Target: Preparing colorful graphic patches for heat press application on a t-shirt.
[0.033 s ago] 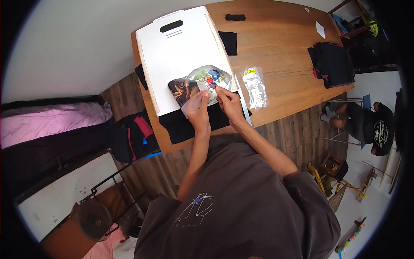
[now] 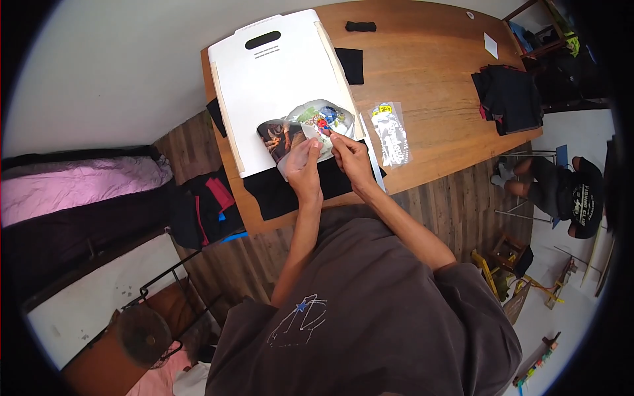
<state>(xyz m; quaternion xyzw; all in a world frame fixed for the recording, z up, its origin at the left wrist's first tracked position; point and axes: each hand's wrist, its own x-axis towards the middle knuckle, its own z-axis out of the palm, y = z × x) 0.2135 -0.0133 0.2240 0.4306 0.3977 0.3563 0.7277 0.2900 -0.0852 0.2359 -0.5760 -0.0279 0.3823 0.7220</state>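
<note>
A thin, glossy printed sheet point(image 2: 278, 137) is held over the lower part of a white board point(image 2: 277, 76) with an oval slot. One part shows a dark picture, and another a pale face with a colourful design point(image 2: 318, 117); I cannot tell whether it is one folded sheet or two layers. My left hand point(image 2: 304, 170) is closed on its near edge, thumb up. Beside it, my right hand point(image 2: 350, 157) pinches the right side of the colourful part. Black cloth point(image 2: 271, 193) lies under the board and shows along its near edge.
On the wooden table point(image 2: 422, 79), a clear film with white print point(image 2: 389, 135) lies right of the board. Folded dark clothes point(image 2: 508, 99) are stacked at the far right, and a small black roll point(image 2: 360, 26) lies at the back. Another person point(image 2: 574, 195) sits at the right.
</note>
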